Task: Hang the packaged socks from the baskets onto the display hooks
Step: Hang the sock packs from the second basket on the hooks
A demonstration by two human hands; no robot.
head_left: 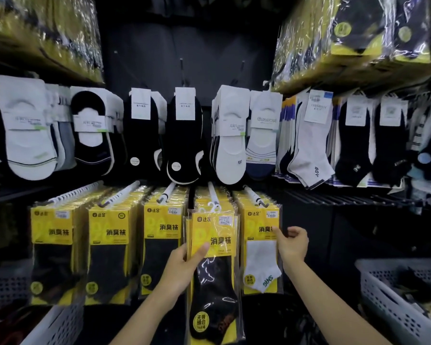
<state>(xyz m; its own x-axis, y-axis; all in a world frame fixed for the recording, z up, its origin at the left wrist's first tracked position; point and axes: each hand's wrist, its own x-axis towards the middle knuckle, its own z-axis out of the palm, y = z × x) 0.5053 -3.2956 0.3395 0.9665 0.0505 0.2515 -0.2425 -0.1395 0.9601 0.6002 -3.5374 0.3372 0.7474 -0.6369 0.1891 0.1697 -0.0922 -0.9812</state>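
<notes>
My left hand (184,266) grips the left edge of a yellow packet of black socks (215,265), thumb across its front. The packet's white hanger (213,207) sits at the tip of a white display hook (212,192); whether it is on the hook I cannot tell. My right hand (292,244) hovers just right of the packet, in front of a hanging packet of white socks (261,247), fingers loosely curled and holding nothing. Rows of the same yellow packets (110,245) hang on the neighbouring hooks.
Loose socks on white cards (230,135) hang in a row above. A white perforated basket (393,300) holding dark items stands at the lower right. Another basket edge (57,324) shows at the lower left. Wrapped yellow sock bundles (358,33) fill the top shelves.
</notes>
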